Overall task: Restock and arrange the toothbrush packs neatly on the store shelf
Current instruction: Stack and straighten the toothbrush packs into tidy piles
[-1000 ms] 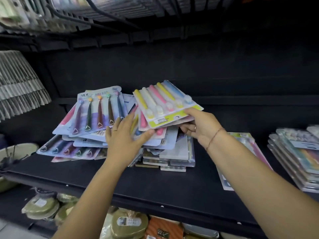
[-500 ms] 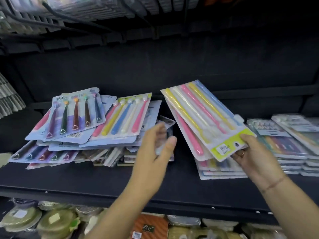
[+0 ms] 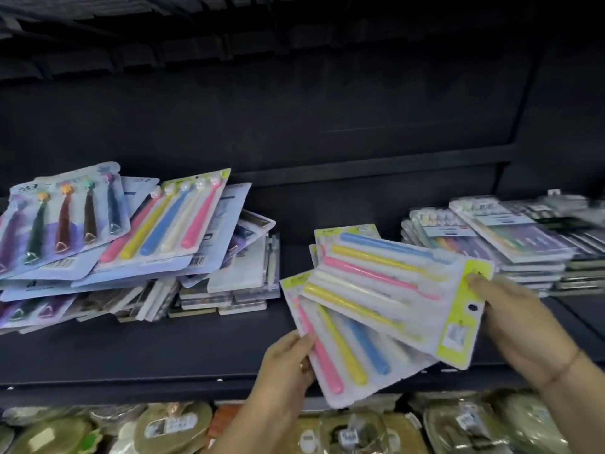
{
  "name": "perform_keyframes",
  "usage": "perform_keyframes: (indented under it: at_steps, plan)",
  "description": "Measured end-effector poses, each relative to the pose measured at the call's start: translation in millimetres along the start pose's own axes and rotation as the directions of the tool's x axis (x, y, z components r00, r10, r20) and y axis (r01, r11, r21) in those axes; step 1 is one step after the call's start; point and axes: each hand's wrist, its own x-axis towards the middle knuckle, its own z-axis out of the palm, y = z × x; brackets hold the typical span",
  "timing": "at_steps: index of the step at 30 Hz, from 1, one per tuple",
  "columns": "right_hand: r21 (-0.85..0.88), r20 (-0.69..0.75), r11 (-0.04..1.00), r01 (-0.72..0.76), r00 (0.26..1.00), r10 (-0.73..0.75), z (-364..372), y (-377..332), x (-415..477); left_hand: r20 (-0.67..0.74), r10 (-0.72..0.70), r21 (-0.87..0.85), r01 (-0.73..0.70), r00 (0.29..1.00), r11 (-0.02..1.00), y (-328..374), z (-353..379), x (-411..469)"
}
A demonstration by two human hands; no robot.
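Observation:
My right hand (image 3: 520,317) grips the yellow-green header end of a pastel toothbrush pack (image 3: 393,280), thumb on top. That pack lies fanned over a second pastel pack (image 3: 347,352), whose left edge my left hand (image 3: 288,358) holds. More of the same packs (image 3: 347,232) peek out beneath them on the black shelf (image 3: 163,342). A loose, messy heap of toothbrush packs (image 3: 124,244) fills the shelf's left part.
Neater stacks of flat packs (image 3: 510,247) stand at the right of the shelf. Bare shelf lies in front of the left heap. The lower shelf holds wrapped greenish goods (image 3: 173,427). The shelf's back wall is dark.
My right hand carried the pastel pack down and right onto the pile between the heap and the right stacks. My left hand left the heap and took the edge of a pack there.

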Motion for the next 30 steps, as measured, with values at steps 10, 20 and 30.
perform_keyframes:
  at_steps: [10,20,30]
  plan:
    - [-0.65,0.35,0.714,0.261,0.936,-0.024,39.5,-80.8,151.9,-0.211,0.192,0.213,-0.147,0.958,0.966,9.0,-36.2,-9.4]
    - [-0.579,0.479,0.79,0.201,0.868,0.131,65.0,-91.8,214.3,-0.067,0.052,0.137,-0.042,0.996,0.99,17.1,-41.5,0.5]
    - [-0.535,0.538,0.736,0.415,0.839,-0.081,45.9,-123.5,208.3,-0.038,0.029,0.138,-0.023,0.999,0.99,13.8,-36.6,6.6]
